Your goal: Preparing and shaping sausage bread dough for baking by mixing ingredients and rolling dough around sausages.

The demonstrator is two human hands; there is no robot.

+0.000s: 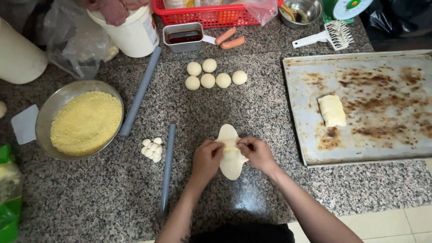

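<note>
Near edge, centre of the counter: both hands meet over a flattened dough piece
Hidden: the middle of the dough lies under the fingers, so whether any filling is inside cannot be told; both forearms are cut off by the near frame edge
Left hand: fingers curled, pinching the left edge of the dough toward the middle
Right hand: fingers curled, pinching the right edge, fingertips close to the left hand's
Dough axis: long axis runs near to far; a rounded lobe points far, a broader end points near
Left of the hands: a grey rod lying near to far, with a cluster of small white pieces just beside it; a longer grey rod leans toward a metal bowl of yellow crumbs
Far: six dough balls, a small tin of dark sauce, two sausages
Right: a stained baking tray holding one folded pastry, well apart from the hands
</note>
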